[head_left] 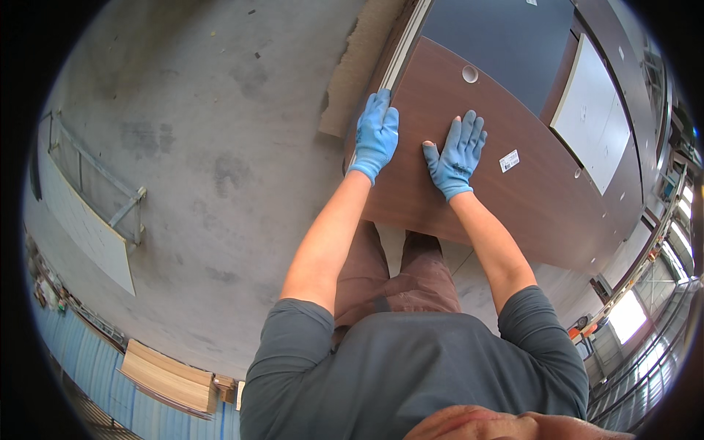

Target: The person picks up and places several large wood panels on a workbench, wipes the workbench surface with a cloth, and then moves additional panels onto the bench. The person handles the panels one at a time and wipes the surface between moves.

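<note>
A large brown wood-look panel (528, 202) lies flat in front of me, with a white label (509, 161) on its face and a round hole (470, 74) near its far side. My left hand (377, 138), in a blue work glove, is at the panel's left edge with its fingers bent over it and the thumb on the face. The fingertips reach pale edge strips (403, 51) running along that side. Flat on the panel rests my right hand (456, 155), also gloved, fingers stretched and thumb apart. Bare fingertips show on its thumb and index finger.
Beyond the brown panel lie a dark grey panel (499, 51) and a white panel (595, 121). Torn brown cardboard (352, 70) sticks out at the left edge. On the concrete floor (220, 147) at left stands a metal frame (110, 191); stacked boards (169, 374) are at lower left.
</note>
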Tool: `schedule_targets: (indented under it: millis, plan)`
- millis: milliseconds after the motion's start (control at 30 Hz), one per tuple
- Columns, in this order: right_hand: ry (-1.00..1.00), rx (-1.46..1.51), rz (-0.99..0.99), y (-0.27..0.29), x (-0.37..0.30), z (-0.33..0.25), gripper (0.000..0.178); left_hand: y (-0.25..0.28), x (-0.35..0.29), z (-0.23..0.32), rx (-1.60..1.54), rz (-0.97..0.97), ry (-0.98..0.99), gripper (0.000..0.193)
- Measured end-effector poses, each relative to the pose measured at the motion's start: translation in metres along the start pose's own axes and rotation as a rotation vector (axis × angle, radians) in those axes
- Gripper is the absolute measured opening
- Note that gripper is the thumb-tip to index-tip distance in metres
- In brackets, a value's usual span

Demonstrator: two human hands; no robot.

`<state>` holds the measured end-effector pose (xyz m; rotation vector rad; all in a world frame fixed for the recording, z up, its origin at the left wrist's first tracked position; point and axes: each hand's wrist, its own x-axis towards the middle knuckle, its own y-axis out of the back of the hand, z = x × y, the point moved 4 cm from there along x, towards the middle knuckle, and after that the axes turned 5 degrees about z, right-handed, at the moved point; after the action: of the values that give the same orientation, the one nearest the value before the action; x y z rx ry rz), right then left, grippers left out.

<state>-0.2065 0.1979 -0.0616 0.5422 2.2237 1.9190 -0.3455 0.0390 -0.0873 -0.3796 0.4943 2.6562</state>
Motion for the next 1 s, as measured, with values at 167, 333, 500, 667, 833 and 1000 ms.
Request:
schedule_targets:
  millis: [167, 333, 500, 667, 833, 1000]
  plan:
    - [0.008, 0.012, 0.02, 0.0, 0.0, 0.0, 0.097, -0.002, 0.001, 0.001, 0.082, 0.117, -0.135, 0.044]
    - [0.019, 0.017, 0.052, 0.0, 0.001, -0.001, 0.096, -0.007, 0.001, -0.009, 0.079, 0.121, -0.1, 0.047]
    - [-0.009, 0.065, 0.07, 0.011, 0.004, -0.003, 0.089, -0.002, -0.005, 0.0, 0.169, 0.071, -0.107, 0.052]
    - [-0.03, 0.11, 0.197, 0.032, 0.013, -0.01, 0.084, -0.014, -0.006, 0.07, 0.79, 0.221, -0.387, 0.07]
    - [-0.03, 0.004, 0.208, 0.038, 0.013, -0.015, 0.092, -0.076, 0.032, 0.129, 0.829, -0.038, -0.787, 0.073]
    - [-0.084, 0.144, 0.145, 0.04, 0.009, -0.011, 0.09, -0.023, 0.061, 0.098, 0.868, 0.188, -0.827, 0.066]
